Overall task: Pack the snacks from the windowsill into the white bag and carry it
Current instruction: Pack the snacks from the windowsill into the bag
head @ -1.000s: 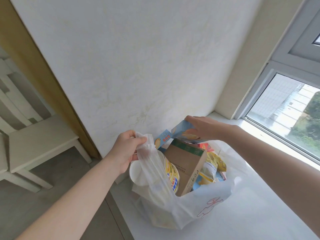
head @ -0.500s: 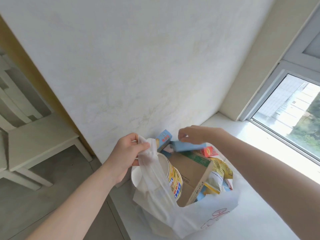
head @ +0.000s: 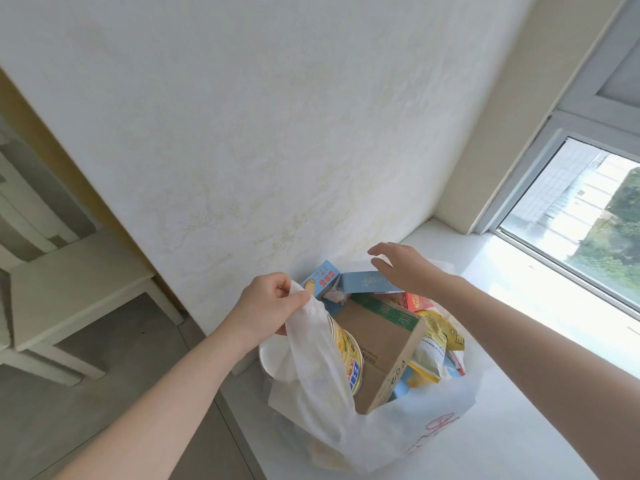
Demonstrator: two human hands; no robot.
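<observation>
Since half a second ago your right hand has let go of the light blue box; the fingers that were curled round it are now straight and spread, palm down over the box's right end, and whether the palm still touches it cannot be told; the box itself has settled flat across the top of the load, at the wall side of the white bag. Your left hand has stayed where it was, thumb and curled fingers pinching the bag's near handle and holding it up; the mouth of the bag stands open; your left forearm comes in from the lower left, the right forearm from the lower right.

The bag stands on the windowsill, close against the wall; inside it a brown carton stands tilted in the middle; a yellow can lies just beside it under the raised handle; a yellow packet is wedged on the carton's right; a red box shows behind that; a small blue box pokes up at the back, touching the left end of the light blue one. The raised handle hides part of the can. The window is at your right; a pale chair stands on the floor at your left, well apart from the sill.
</observation>
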